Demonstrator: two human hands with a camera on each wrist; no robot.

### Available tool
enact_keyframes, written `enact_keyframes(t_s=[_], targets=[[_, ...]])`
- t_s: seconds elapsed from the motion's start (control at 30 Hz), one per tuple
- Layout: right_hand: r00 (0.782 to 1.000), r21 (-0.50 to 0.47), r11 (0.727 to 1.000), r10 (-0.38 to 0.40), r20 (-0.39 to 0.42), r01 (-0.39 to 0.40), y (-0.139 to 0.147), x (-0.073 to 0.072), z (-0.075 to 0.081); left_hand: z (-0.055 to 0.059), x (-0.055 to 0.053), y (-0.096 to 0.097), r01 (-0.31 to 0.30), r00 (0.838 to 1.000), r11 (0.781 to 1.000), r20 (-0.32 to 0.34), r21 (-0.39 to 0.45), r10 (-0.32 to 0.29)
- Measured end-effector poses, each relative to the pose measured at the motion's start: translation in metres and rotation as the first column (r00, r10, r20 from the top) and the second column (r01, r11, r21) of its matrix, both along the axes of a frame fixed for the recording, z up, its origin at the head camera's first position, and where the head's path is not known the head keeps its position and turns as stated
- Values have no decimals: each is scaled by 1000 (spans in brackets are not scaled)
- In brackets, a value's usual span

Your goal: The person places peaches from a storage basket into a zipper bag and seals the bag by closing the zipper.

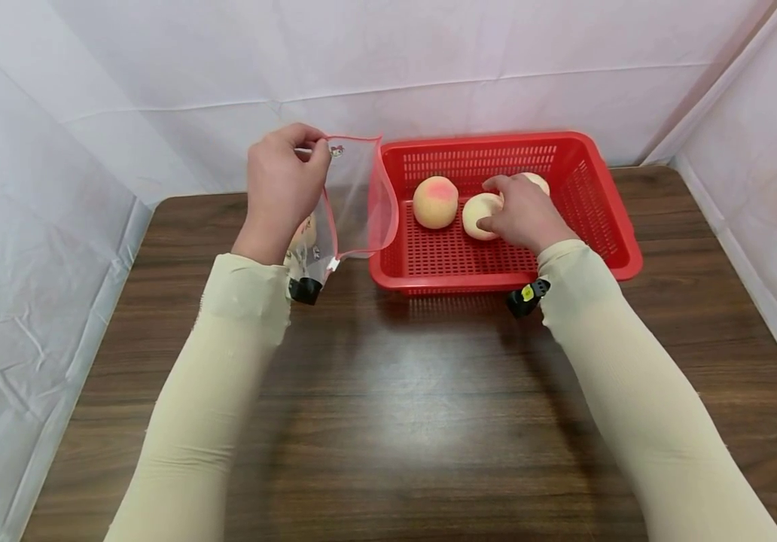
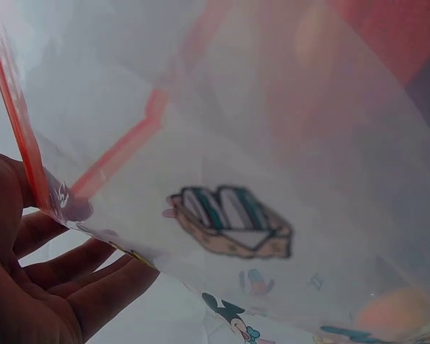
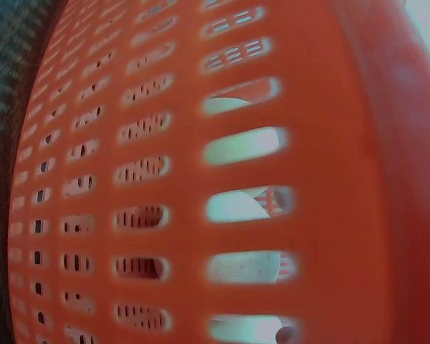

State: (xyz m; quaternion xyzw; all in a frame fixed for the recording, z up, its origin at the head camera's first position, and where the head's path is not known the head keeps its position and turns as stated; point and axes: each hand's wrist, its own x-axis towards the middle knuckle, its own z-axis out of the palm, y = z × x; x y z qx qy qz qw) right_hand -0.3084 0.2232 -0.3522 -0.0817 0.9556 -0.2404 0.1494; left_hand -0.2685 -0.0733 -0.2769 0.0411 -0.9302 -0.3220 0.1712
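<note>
My left hand (image 1: 287, 177) pinches the red-edged rim of a clear zip bag (image 1: 354, 177) and holds it up, its mouth facing the basket. Cartoon prints mark the bag, and a white slider hangs at its lower corner. Through the plastic a peach (image 1: 303, 233) shows, partly covered by the hand and wrist. Inside the red basket (image 1: 456, 282), my right hand (image 1: 527, 211) grips a pale peach (image 1: 478, 214) with thumb and fingers. A pink-topped peach (image 1: 436, 202) sits left of it; another peach (image 1: 536, 181) lies behind the hand, mostly hidden.
The basket stands at the back of a dark wooden table (image 1: 415, 421). White cloth (image 1: 388, 60) hangs behind and at both sides. In the right wrist view the perforated basket wall (image 3: 186, 201) fills most of the picture and hides the right hand.
</note>
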Motion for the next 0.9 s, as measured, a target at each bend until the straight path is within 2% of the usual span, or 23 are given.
enact_keyframes(t_s=[0.27,0.5,0.7,0.9], targets=[[999,24,999,37,17,-38,0,-6,-4,-6,2,2,14,1000,1000,-19,9,-14],[997,46,998,43,58,-46,0,-8,-6,-7,4,3,18,1000,999,2,28,-18],[996,63,995,67,59,-71,-1,-7,-8,-8,6,4,18,1000,1000,19,21,-19],[992,73,993,81,94,-88,-3,-9,-10,-9,6,4,19,1000,1000,16,20,-19]])
